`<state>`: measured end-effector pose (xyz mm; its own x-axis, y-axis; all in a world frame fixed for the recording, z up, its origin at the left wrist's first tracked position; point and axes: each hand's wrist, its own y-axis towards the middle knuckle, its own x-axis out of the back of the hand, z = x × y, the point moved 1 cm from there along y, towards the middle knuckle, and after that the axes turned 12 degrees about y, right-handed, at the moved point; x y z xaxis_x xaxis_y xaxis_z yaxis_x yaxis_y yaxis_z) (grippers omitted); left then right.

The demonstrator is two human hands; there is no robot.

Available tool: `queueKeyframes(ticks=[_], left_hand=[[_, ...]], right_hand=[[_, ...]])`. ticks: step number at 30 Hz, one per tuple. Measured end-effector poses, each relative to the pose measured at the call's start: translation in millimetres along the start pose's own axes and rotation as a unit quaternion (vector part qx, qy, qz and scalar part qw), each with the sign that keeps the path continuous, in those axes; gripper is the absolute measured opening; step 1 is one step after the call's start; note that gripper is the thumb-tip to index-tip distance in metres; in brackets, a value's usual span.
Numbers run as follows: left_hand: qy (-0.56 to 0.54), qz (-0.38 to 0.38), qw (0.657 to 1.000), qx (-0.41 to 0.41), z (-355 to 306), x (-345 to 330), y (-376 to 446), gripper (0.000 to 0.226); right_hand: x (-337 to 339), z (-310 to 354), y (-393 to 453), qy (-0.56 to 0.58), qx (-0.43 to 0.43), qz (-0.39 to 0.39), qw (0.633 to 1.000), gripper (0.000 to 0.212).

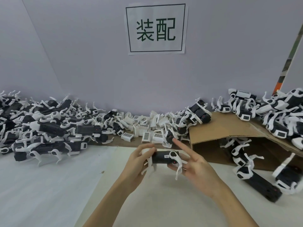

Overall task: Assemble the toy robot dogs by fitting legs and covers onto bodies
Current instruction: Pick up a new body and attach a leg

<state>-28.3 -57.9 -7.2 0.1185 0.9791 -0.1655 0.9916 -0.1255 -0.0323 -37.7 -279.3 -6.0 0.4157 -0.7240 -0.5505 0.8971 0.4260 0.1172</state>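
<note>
A black toy dog body with white legs is held level above the white table, in the middle of the view. My left hand grips its left end, fingers curled over the top. My right hand supports the right end from below and behind; its index finger sticks straight out toward the parts pile, the other fingers lie fairly straight. One white leg hangs down on the right side, another under my left hand.
Heaps of partly built dogs lie left. Small white covers are piled at the back centre. A cardboard box at right carries finished dogs, with more inside and beside it. A paper sign hangs on the wall.
</note>
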Motion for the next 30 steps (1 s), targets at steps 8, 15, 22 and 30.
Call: queueKeyframes(ticks=[8, 15, 22, 30], left_hand=[[0.160, -0.008, 0.973, -0.168, -13, 0, -12, 0.056], [0.291, 0.075, 0.938, -0.171, -9, 12, -9, 0.073], [0.605, -0.069, 0.613, -0.504, -9, 12, -3, 0.077], [0.597, -0.118, 0.553, -0.569, -9, -5, -10, 0.070]], right_hand=[[-12, -8, 1, -0.132, 0.011, -0.056, 0.990, 0.054], [-5, 0, -4, -0.268, 0.095, -0.052, 0.957, 0.060], [-7, -7, -1, -0.612, 0.328, -0.083, 0.715, 0.079], [2, -9, -2, -0.603, 0.290, -0.095, 0.737, 0.085]])
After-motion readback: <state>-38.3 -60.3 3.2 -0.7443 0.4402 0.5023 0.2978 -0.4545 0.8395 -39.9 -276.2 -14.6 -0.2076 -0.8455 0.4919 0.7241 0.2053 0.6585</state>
